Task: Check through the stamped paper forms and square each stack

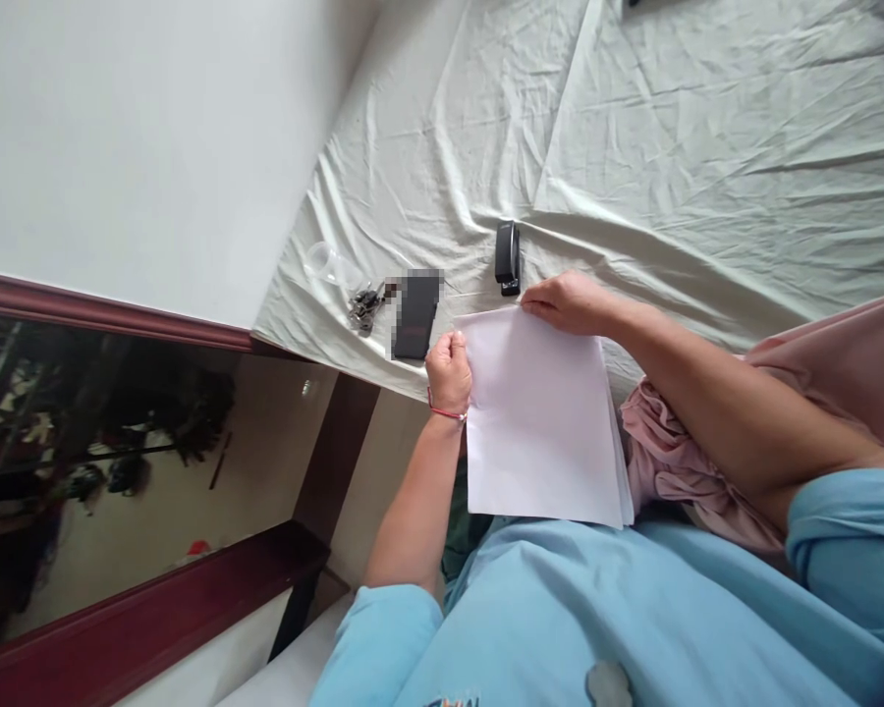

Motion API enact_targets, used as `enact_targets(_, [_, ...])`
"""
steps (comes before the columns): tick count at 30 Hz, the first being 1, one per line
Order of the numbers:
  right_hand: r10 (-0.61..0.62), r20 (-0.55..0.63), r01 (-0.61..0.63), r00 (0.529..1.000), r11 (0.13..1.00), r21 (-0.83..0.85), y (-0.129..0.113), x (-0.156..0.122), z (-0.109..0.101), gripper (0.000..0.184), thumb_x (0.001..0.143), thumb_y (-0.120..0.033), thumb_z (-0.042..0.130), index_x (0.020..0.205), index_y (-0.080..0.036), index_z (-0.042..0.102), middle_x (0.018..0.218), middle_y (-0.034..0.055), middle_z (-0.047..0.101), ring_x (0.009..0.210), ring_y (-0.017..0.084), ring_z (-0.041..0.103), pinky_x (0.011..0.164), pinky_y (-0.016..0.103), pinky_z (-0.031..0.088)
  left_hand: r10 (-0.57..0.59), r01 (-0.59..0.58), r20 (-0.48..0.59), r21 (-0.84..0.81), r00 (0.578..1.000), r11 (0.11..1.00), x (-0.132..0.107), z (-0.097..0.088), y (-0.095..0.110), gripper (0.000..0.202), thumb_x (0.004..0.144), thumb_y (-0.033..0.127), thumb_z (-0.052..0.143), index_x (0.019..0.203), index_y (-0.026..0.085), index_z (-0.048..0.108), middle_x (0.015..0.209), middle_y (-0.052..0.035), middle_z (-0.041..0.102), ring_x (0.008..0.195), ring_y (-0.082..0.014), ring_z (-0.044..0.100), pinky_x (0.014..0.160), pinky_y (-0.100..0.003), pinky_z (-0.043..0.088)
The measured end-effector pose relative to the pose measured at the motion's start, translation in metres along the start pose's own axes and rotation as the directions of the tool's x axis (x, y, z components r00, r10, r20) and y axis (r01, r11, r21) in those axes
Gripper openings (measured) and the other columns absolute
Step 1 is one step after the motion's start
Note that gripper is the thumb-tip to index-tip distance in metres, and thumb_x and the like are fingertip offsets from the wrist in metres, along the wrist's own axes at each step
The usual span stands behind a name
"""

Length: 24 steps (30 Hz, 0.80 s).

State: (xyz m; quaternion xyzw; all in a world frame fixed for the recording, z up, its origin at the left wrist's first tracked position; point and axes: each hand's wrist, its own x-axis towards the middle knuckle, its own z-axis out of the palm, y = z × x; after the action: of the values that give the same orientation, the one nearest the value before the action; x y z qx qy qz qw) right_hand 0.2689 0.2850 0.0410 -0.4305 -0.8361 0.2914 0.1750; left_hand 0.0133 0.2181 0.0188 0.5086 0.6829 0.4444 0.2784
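White sheets of paper (541,422) lie in a loose stack over my lap, their right edges slightly fanned apart. My left hand (449,373), with a red string at the wrist, is closed on the stack's left edge near its upper corner. At the top edge, the fingers of my right hand (571,302) pinch the paper. Just beyond that hand a black stapler (508,257) rests on the sheet-covered surface. A dark flat rectangular object (416,319), partly blurred out, lies beyond my left hand.
Left of the dark rectangle is a small pile of metal clips or keys (366,304), beside a clear plastic cup (328,263) on its side. Pale wrinkled cloth (634,128) covers the surface. Pink fabric (670,442) bunches at my right. A dark red wooden frame (154,604) stands at lower left.
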Motion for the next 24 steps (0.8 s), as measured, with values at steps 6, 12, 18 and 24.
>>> enact_targets(6, [-0.061,-0.053,0.068,0.997,0.988,0.141,0.000,0.000,-0.003,0.040,0.106,-0.040,0.046,0.106,-0.018,0.080,0.105,0.0113,0.081,0.092,0.023,0.069,0.084,0.034,0.046,-0.061,0.088,0.097,-0.310,0.993,0.947,-0.003,-0.007,-0.012,0.056,0.092,0.075,0.077,0.085,0.021,0.065,0.070,0.0043,0.058,0.064,-0.0120,0.053,0.064,-0.024,0.045])
enact_targets(12, [-0.085,-0.165,0.126,0.983,0.959,0.255,-0.001,0.000,-0.010,0.047,0.104,-0.048,0.046,0.105,-0.013,0.078,0.100,0.0125,0.079,0.085,0.021,0.066,0.081,0.033,0.046,-0.106,0.239,0.344,-0.372,0.933,0.897,-0.018,-0.020,-0.004,0.066,0.076,0.077,0.091,0.104,0.018,0.080,0.079,-0.0030,0.076,0.073,-0.0194,0.071,0.065,-0.029,0.055])
enact_targets(18, [-0.082,-0.164,0.123,0.983,0.959,0.256,-0.001,0.000,-0.007,0.044,0.104,-0.049,0.047,0.100,-0.017,0.076,0.096,0.0101,0.079,0.083,0.020,0.065,0.080,0.032,0.047,-0.155,0.264,0.321,-0.332,0.934,0.906,-0.023,-0.020,-0.011,0.055,0.072,0.069,0.098,0.085,0.017,0.085,0.065,0.0003,0.072,0.061,-0.0160,0.066,0.054,-0.027,0.051])
enact_targets(24, [-0.040,-0.156,0.086,0.987,0.950,0.300,0.004,-0.002,-0.014,0.043,0.098,-0.054,0.055,0.093,-0.017,0.078,0.083,0.0061,0.073,0.075,0.018,0.060,0.074,0.033,0.045,-0.154,0.246,0.260,-0.373,0.953,0.894,-0.023,-0.019,-0.012,0.053,0.069,0.067,0.100,0.081,0.017,0.086,0.067,0.0002,0.074,0.063,-0.0161,0.068,0.056,-0.027,0.053])
